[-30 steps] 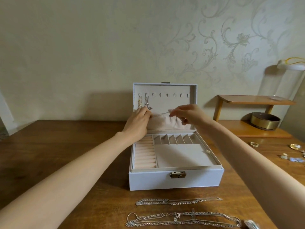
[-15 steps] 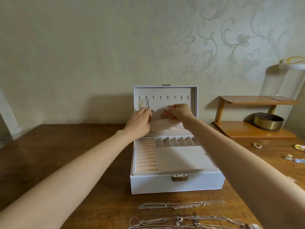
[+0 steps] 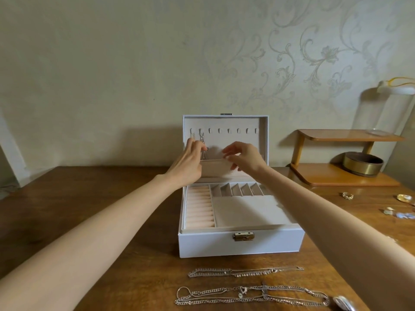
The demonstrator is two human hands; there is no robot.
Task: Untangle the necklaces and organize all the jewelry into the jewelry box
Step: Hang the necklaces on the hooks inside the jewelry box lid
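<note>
A white jewelry box (image 3: 240, 243) stands open on the wooden table, its lid (image 3: 224, 124) upright with a row of hooks. Silver chains (image 3: 202, 140) hang from the two leftmost hooks into the lid's fabric pocket (image 3: 215, 168). My left hand (image 3: 189, 163) pinches the hanging chain at the pocket's left end. My right hand (image 3: 243, 157) holds the pocket's upper edge with curled fingers. In front of the box lie a thin necklace (image 3: 244, 272) and thicker silver chains (image 3: 251, 296) with a pendant.
A wooden two-tier stand (image 3: 345, 173) with a round brass tin (image 3: 362, 163) sits at the right by the wall. A ring (image 3: 347, 195) and small earrings (image 3: 402, 213) lie on the table's right side. The box tray has ring rolls (image 3: 199, 207) and small compartments.
The chain stretched between my hands a second ago now hangs down into the pocket. My right hand moved left and down onto the pocket's edge. The view shifted slightly.
</note>
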